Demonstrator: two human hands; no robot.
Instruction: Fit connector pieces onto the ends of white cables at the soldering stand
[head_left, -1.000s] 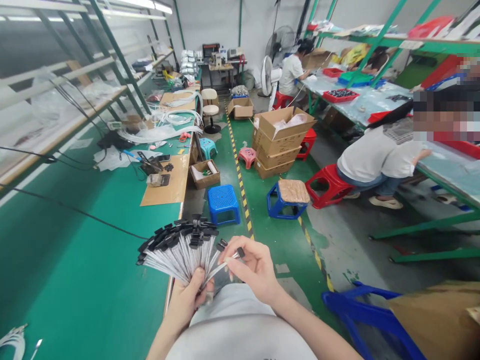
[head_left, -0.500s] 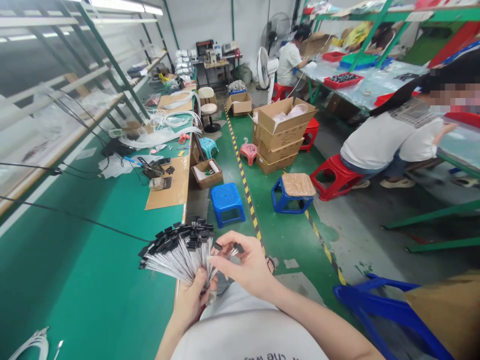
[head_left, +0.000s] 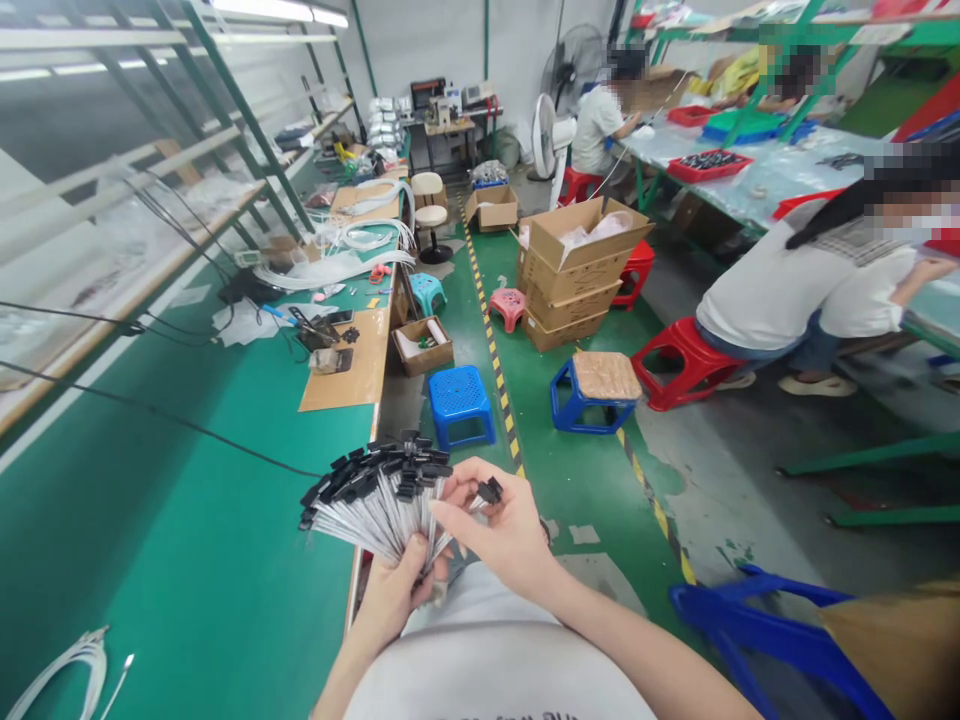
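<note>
A fanned bundle of white cables (head_left: 375, 525) with black connectors (head_left: 379, 470) at the upper ends is held over the table's edge. My left hand (head_left: 405, 585) is closed round the lower part of the bundle, thumb in front. At the bundle's right side, my right hand (head_left: 499, 520) is closed, thumb and forefinger pinching at the outermost cables. A few black connectors (head_left: 490, 490) on short white cable ends show within its curled fingers.
The green table (head_left: 202, 510) runs along my left, with coiled white cables (head_left: 64, 675) near its corner and a cardboard sheet (head_left: 341, 385) farther up. Blue stools (head_left: 461, 400) and stacked cartons (head_left: 574, 285) stand on the floor. A seated person (head_left: 780, 270) is at the right.
The whole view has shifted slightly, so most things sit farther right. My right hand's fingers have moved a little at the bundle's edge; my left hand keeps its hold.
</note>
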